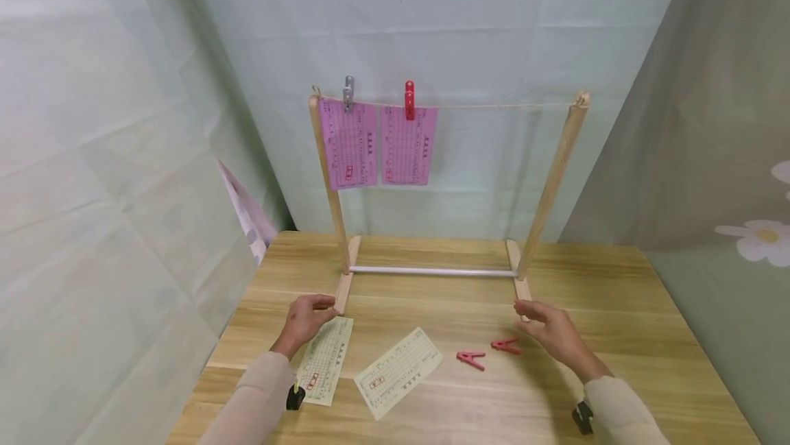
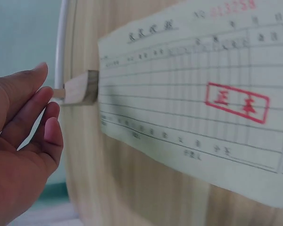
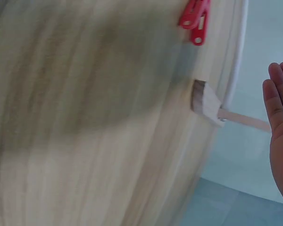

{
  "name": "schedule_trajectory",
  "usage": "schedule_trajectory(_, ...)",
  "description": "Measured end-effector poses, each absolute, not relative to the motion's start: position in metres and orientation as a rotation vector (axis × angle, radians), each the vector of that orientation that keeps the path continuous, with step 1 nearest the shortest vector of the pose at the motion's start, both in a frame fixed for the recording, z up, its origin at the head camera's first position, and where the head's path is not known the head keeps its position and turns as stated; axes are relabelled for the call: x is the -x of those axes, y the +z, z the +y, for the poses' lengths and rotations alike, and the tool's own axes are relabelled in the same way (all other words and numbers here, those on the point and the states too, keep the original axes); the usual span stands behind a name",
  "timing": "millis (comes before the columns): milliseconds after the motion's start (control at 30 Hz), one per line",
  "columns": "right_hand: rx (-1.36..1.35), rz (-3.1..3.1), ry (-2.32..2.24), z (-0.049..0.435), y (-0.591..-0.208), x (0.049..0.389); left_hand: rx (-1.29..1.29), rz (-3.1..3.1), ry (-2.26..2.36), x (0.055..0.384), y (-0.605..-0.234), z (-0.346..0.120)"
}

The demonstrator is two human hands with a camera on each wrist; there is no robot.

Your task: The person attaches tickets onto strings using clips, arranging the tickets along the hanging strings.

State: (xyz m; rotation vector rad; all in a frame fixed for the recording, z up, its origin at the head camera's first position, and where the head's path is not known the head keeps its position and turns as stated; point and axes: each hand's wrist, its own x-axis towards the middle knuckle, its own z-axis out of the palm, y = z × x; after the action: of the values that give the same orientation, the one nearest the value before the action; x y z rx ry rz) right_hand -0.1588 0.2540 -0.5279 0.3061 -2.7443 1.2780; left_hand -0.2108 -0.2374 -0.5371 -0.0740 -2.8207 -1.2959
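Note:
My left hand (image 1: 306, 320) hovers by the front end of the stand's left foot (image 1: 344, 294), above a pale yellow receipt slip (image 1: 327, 359). Its fingers are loosely bent, with nothing held between them in the left wrist view. Across the table my right hand (image 1: 552, 332) is beside the right foot (image 1: 522, 289), fingers straight in the right wrist view, holding nothing. Two red clothespins (image 1: 472, 359) lie just left of it. A second pale yellow slip (image 1: 399, 373) lies slanted between the hands.
A wooden stand (image 1: 552, 184) carries a string (image 1: 494, 106) between two posts. Two pink slips (image 1: 353, 147) hang from it at the left, one under a grey clothespin (image 1: 348, 94), one under a red clothespin (image 1: 410, 100). A white rod (image 1: 432, 271) joins the feet. Cloth walls surround the wooden table (image 1: 617, 308).

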Motion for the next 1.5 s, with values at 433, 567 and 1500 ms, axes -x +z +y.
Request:
schedule_trajectory(433, -0.263, -2.813, 1.264, 0.261, -0.547, 0.153, -0.021, -2.840, -1.321, 0.207, -0.563, -0.255)
schedule_trajectory(567, -0.277, -2.816, 1.297, 0.264, -0.553, 0.152, -0.057, -2.872, -1.335, 0.203, -0.567, -0.260)
schedule_trajectory(1500, -0.334, -2.896, 1.338, 0.268, -0.579, 0.148, -0.098, -2.819, -1.283, 0.199, -0.586, -0.264)
